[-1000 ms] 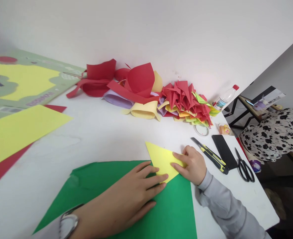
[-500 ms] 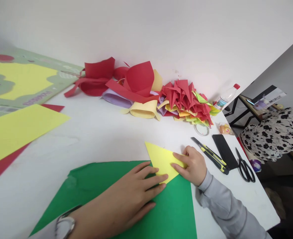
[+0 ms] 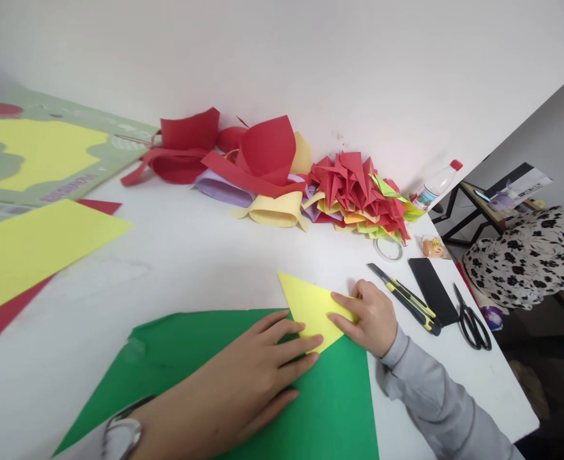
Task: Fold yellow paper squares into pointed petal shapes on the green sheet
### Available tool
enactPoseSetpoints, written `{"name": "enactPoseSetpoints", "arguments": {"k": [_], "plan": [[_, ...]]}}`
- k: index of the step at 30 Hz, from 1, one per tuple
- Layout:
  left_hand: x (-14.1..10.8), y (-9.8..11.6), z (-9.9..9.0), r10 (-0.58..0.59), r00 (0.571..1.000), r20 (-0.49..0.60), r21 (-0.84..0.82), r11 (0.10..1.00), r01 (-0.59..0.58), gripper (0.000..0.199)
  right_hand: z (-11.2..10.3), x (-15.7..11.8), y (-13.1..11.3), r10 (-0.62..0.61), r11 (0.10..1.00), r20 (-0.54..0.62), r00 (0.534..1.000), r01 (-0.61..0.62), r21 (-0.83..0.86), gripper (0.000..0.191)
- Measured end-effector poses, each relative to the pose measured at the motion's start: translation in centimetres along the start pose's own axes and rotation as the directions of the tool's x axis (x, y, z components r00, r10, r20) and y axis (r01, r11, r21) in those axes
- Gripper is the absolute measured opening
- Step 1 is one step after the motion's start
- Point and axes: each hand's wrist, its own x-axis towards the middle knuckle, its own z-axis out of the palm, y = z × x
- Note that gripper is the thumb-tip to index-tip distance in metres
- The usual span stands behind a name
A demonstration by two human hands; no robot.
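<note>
A folded yellow paper triangle (image 3: 313,308) lies partly on a green sheet (image 3: 167,345) and partly on the white table. My left hand (image 3: 262,370) rests flat with its fingers spread, fingertips on the triangle's lower left part and the palm over the green sheet. At the triangle's right corner, my right hand (image 3: 375,319) grips the paper between thumb and fingers; that corner is hidden under the hand.
Right of my hands lie a utility knife (image 3: 406,299), a black case (image 3: 434,291) and scissors (image 3: 472,322). Folded red paper (image 3: 346,182), a tape roll (image 3: 388,248) and a bottle (image 3: 432,188) stand behind. Yellow sheets (image 3: 37,246) lie left. A person's patterned clothing (image 3: 531,255) shows at right.
</note>
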Motion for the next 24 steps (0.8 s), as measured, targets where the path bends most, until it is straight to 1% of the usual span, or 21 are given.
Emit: {"name": "enactPoseSetpoints", "arguments": {"k": [9,16,20,24], "plan": [[0.14,-0.02,-0.18,-0.009,0.999,0.035,-0.029,1.0,0.01,0.031,-0.04,0.06,0.02,-0.014,1.0,-0.004,1.0,0.014,-0.002,0.035],[0.05,0.11,-0.21,-0.004,0.999,0.043,-0.016,1.0,0.004,0.032,0.0,0.01,0.13,-0.011,1.0,0.002,1.0,0.011,0.006,0.034],[0.04,0.18,-0.42,-0.015,0.999,0.05,0.004,1.0,0.015,0.034,-0.07,0.01,0.1,-0.003,1.0,0.023,1.0,0.003,0.0,0.034],[0.14,0.13,-0.57,-0.025,0.996,0.082,-0.023,0.999,0.027,0.032,-0.18,0.06,0.02,0.004,1.0,0.04,0.999,-0.004,0.001,0.035]]}}
